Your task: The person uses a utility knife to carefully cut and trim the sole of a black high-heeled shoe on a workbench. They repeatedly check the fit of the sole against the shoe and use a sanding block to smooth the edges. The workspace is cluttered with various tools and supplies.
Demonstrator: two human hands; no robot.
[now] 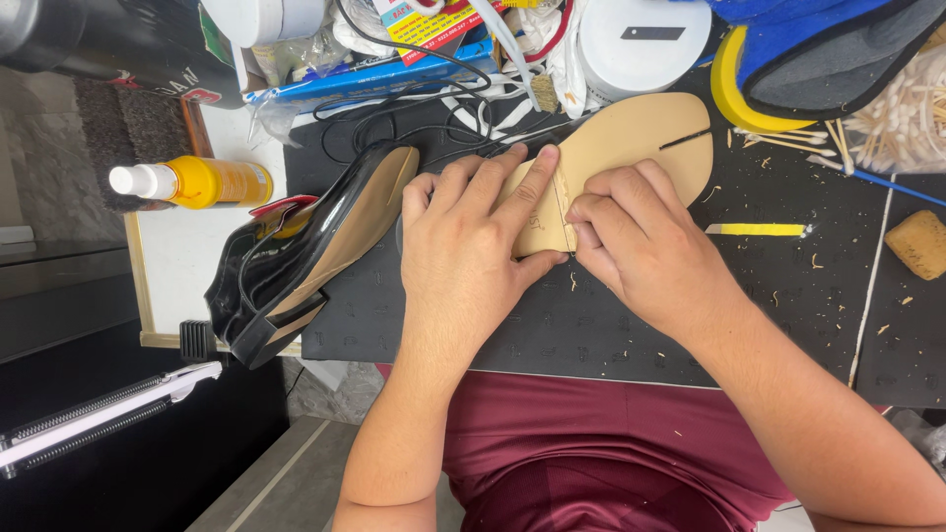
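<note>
Tan insole (631, 138) is pressed flat onto the black mat (591, 325) of the tabletop, its heel end pinned by both grips. Left hand (463, 246) is spread open across it; right hand (636, 241) is curled, fingertips pinching its edge. A black shoe (296, 256) lies just left.

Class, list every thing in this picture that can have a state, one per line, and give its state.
Tan shoe insole: flat on the black mat, pressed under both hands.
Left hand: fingers spread flat on the insole.
Right hand: fingers curled, pinching the insole's seam.
Black glossy shoe: tipped on its side.
Yellow squeeze bottle: lying down, white cap on.
</note>
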